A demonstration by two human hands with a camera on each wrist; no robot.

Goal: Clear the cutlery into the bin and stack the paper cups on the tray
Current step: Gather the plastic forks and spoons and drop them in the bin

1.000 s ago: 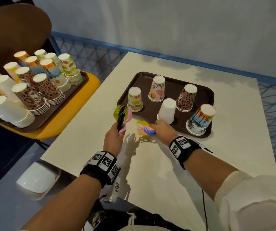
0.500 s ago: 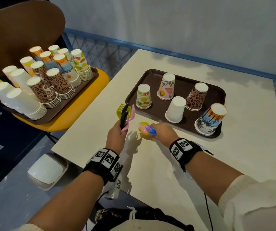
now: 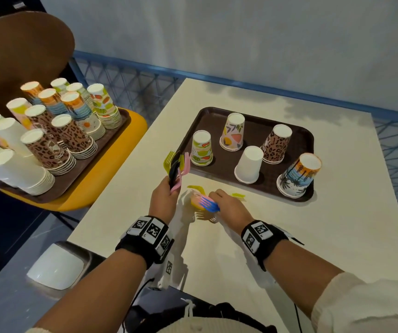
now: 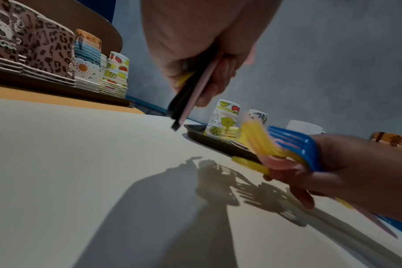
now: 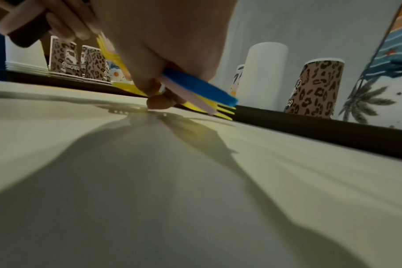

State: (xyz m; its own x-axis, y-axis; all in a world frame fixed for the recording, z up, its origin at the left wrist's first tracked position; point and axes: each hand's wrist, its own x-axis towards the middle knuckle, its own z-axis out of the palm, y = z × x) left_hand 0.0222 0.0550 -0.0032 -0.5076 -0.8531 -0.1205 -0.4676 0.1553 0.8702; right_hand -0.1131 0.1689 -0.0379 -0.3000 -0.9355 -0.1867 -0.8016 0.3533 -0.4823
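Fingers of your left hand (image 3: 163, 197) clench a bundle of forks (image 3: 177, 167) upright beside the tray (image 3: 260, 121)'s near-left corner; your right hand (image 3: 229, 207) grasps blue, pink and yellow forks (image 3: 206, 203), now lifted just off the table (image 3: 217, 272), bare cream surface toward you; the cups (image 3: 249, 168) stay on the tray

A café or canteen is suggested: a cream table (image 3: 289, 236) carries a brown serving tray (image 3: 226, 169) of upturned paper cups (image 3: 249, 168), and stacks of cups (image 3: 73, 140) are kept on a second tray on a yellow chair (image 3: 111, 174) at left.
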